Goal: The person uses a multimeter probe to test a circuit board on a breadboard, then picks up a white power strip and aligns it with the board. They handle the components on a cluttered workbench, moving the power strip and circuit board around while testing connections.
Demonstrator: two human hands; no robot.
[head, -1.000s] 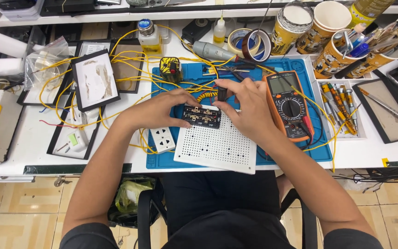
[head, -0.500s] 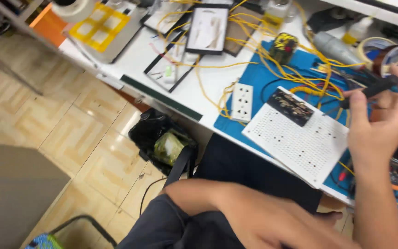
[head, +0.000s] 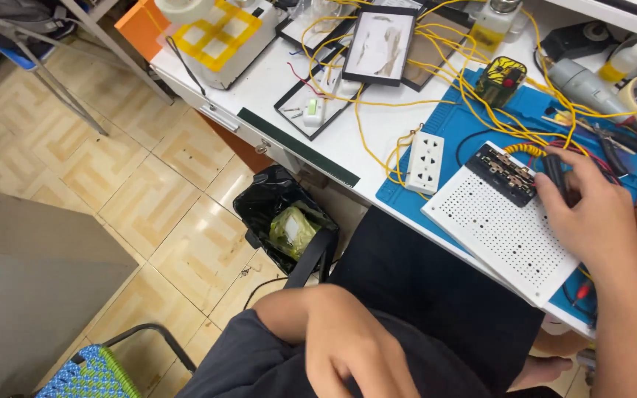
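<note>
We worked at a white bench [head: 333, 125] carrying a blue mat [head: 473, 125], above a tan tiled floor [head: 112, 184] with a black-lined waste bin [head: 282, 217] under the bench edge. Our right hand [head: 591, 214] rested on the mat, fingers curled around a dark probe [head: 558, 177] just beside the small black circuit board [head: 506, 171] on the white perforated board [head: 503, 228]. Our left hand [head: 355, 346] lay loosely open on the thigh, holding nothing. Half a second earlier, the right hand was raised above the perforated board; it had since lowered to the circuit board.
</note>
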